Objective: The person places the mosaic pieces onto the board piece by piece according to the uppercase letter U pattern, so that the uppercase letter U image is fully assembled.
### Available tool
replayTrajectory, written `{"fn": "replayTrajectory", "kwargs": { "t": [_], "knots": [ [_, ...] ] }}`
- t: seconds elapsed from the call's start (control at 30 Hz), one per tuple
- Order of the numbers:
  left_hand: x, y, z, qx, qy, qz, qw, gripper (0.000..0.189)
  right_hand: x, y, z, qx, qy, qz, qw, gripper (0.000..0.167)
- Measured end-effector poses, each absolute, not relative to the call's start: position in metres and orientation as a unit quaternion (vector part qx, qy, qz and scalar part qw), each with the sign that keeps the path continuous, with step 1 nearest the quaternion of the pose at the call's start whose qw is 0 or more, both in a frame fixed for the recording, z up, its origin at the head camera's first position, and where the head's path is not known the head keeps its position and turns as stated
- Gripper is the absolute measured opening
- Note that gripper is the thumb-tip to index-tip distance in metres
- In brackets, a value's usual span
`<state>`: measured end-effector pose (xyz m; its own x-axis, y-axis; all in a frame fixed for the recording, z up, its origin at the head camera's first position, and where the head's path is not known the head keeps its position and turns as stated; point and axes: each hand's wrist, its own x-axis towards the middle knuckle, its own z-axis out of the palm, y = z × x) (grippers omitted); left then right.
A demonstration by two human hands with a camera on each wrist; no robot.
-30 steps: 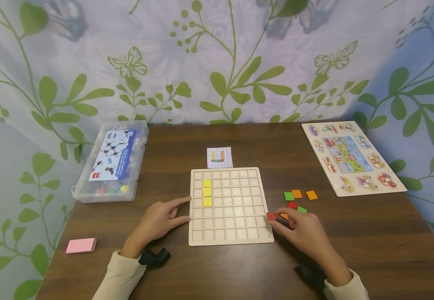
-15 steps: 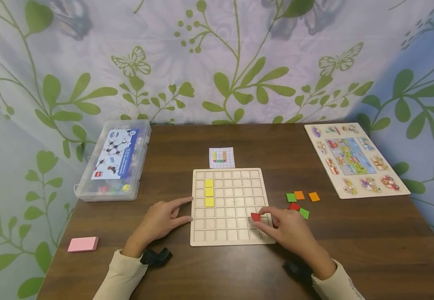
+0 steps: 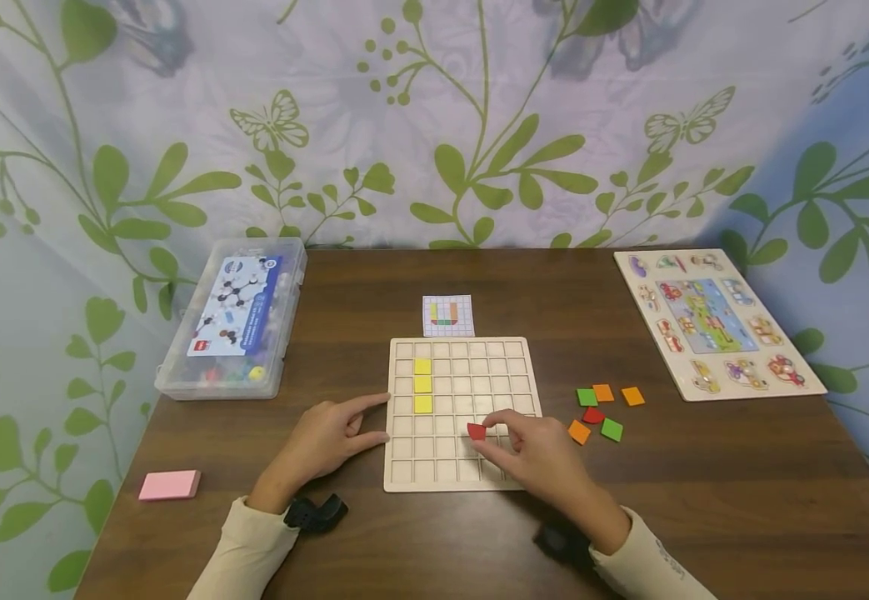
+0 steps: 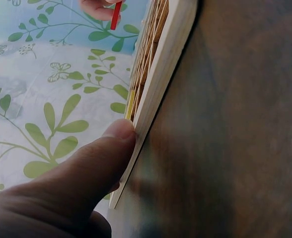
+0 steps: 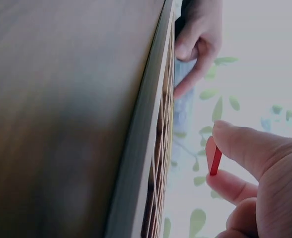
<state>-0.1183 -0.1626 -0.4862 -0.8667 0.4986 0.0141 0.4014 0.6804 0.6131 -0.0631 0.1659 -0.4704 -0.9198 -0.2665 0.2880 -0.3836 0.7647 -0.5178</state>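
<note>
A wooden grid board (image 3: 441, 472) lies in the middle of the table, with three yellow square tiles (image 3: 422, 384) in one column near its left side. My right hand (image 3: 546, 457) pinches a red tile (image 3: 476, 432) with one rounded edge between thumb and forefinger. In the right wrist view this red tile (image 5: 213, 156) hangs above the board's surface. My left hand (image 3: 325, 442) touches the board's left edge with its thumb and forefinger extended. The left wrist view shows the thumb (image 4: 118, 130) right at the board's rim.
Several loose green, orange and red tiles (image 3: 611, 430) lie right of the board. Behind it is a small pattern card (image 3: 447, 316). A clear plastic case (image 3: 233, 321) stands back left, a pink block (image 3: 169, 485) front left, and a wooden picture puzzle (image 3: 719, 325) back right.
My right hand has carried the red tile leftward from beside the board's right edge to over its middle. My left hand stays at the left edge. The view has shifted slightly.
</note>
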Motion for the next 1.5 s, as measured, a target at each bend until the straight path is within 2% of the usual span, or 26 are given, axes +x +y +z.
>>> {"fn": "replayTrajectory", "kwargs": {
  "t": [0.13, 0.4, 0.73, 1.23, 1.5],
  "knots": [
    [-0.119, -0.162, -0.485, 0.246, 0.914, 0.314, 0.077, 0.055, -0.065, 0.157, -0.471, 0.172, -0.933, 0.301, 0.099, 0.025],
    [-0.118, -0.162, -0.486, 0.243, 0.915, 0.313, 0.074, 0.055, -0.069, 0.136, -0.473, 0.151, -0.928, 0.336, 0.052, 0.023],
    [-0.110, -0.164, -0.491, 0.230, 0.918, 0.310, 0.093, 0.056, -0.070, 0.111, -0.486, 0.141, -0.930, 0.332, 0.075, 0.023],
    [-0.118, -0.161, -0.487, 0.251, 0.913, 0.315, 0.070, 0.054, -0.081, 0.097, -0.492, 0.154, -0.941, 0.282, 0.107, 0.028],
    [-0.117, -0.162, -0.487, 0.251, 0.914, 0.312, 0.069, 0.055, -0.081, 0.096, -0.495, 0.160, -0.944, 0.270, 0.103, 0.031]
  ]
}}
